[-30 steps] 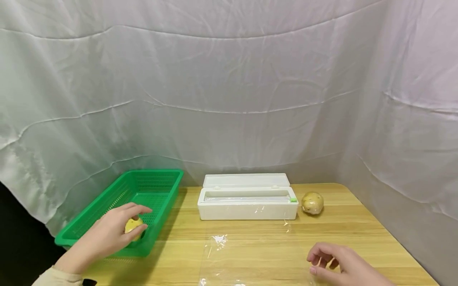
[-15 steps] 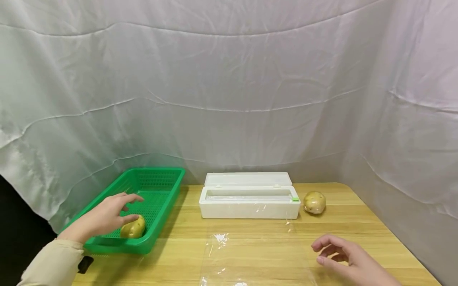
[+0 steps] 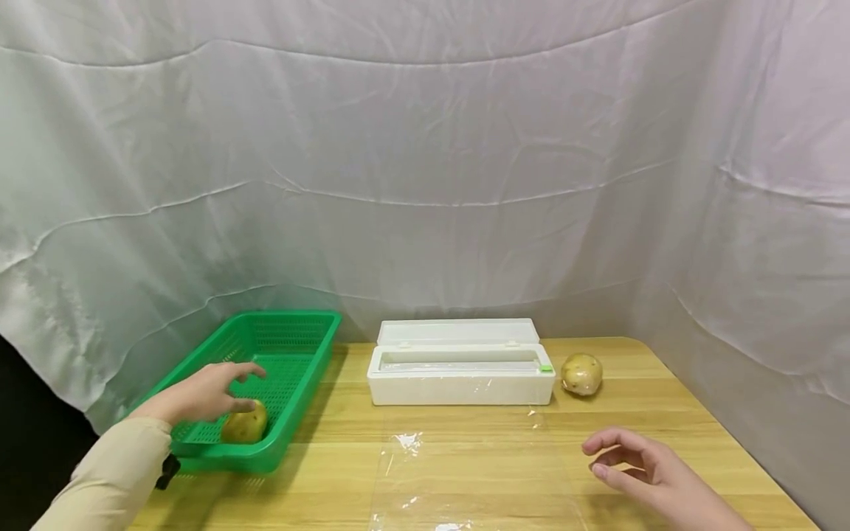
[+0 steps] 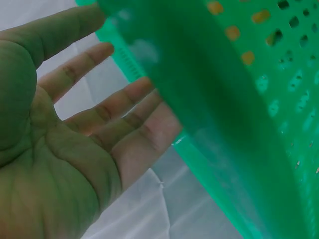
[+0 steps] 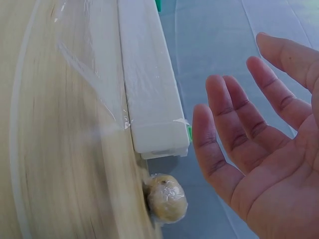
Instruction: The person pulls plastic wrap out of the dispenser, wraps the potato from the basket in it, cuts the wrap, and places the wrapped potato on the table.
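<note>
In the head view my left hand [image 3: 206, 392] hovers over the near end of the green basket [image 3: 323, 359], fingers loosely extended. Below its thumb a bare potato [image 3: 245, 425] lies on the basket floor; the hand holds nothing. The left wrist view shows the palm and spread fingers [image 4: 75, 74] by the basket wall. My right hand [image 3: 654, 472] is held above the table at the right, its fingers relaxed and nothing in them. Clear plastic film [image 3: 465, 464] stretches over the table from the white wrap dispenser [image 3: 460, 389], whose lid stands up.
A potato wrapped in film [image 3: 581, 375] rests right of the dispenser, near the back of the wooden table [image 3: 637, 413]. Grey-white cloth [image 3: 425, 162] hangs behind and along the sides.
My left hand has let go of the potato, which now lies in the basket, and has drawn back up and to the left. The right hand has shifted slightly up and right.
</note>
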`<state>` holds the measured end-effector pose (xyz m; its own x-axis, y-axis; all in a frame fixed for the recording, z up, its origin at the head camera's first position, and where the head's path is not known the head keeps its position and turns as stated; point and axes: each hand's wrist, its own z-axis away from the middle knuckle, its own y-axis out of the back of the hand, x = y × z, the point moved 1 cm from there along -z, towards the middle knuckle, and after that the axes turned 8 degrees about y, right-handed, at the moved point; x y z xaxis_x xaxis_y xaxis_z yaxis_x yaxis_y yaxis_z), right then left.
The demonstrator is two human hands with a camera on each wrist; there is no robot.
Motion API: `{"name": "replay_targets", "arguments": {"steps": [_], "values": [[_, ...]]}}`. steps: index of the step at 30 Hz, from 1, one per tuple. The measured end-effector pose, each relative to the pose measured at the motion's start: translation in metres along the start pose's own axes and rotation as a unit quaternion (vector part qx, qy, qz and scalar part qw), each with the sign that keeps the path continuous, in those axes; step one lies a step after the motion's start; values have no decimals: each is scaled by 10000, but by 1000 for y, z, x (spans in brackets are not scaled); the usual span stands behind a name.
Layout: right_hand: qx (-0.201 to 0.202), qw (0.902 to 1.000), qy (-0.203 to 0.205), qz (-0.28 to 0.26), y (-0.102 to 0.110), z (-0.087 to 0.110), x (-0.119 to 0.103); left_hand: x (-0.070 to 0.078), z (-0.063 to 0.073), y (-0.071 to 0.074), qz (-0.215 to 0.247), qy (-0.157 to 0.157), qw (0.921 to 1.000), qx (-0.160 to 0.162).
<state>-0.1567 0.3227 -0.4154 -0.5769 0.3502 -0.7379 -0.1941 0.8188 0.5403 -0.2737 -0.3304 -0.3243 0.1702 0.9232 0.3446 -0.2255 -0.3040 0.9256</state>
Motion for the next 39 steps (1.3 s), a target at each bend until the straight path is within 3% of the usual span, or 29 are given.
{"name": "replay_targets", "arguments": {"steps": [6,16,23,32,39], "values": [[7,9998,-170,-62,2,1,1,-7,-7,-5,460,406,9971,-454],[82,9996,-267,-83,3,2,1,-18,-13,-15,1021,1003,9830,-1147],[93,9997,-207,-88,1,2,0,-26,-13,-23,1145,977,9801,-1294],[159,9995,-258,1,0,3,0,-33,-11,-26,1461,1000,9773,-1161],[129,9995,-285,-89,-1,4,0,-35,-11,-32,1304,692,9821,-1167]]}}
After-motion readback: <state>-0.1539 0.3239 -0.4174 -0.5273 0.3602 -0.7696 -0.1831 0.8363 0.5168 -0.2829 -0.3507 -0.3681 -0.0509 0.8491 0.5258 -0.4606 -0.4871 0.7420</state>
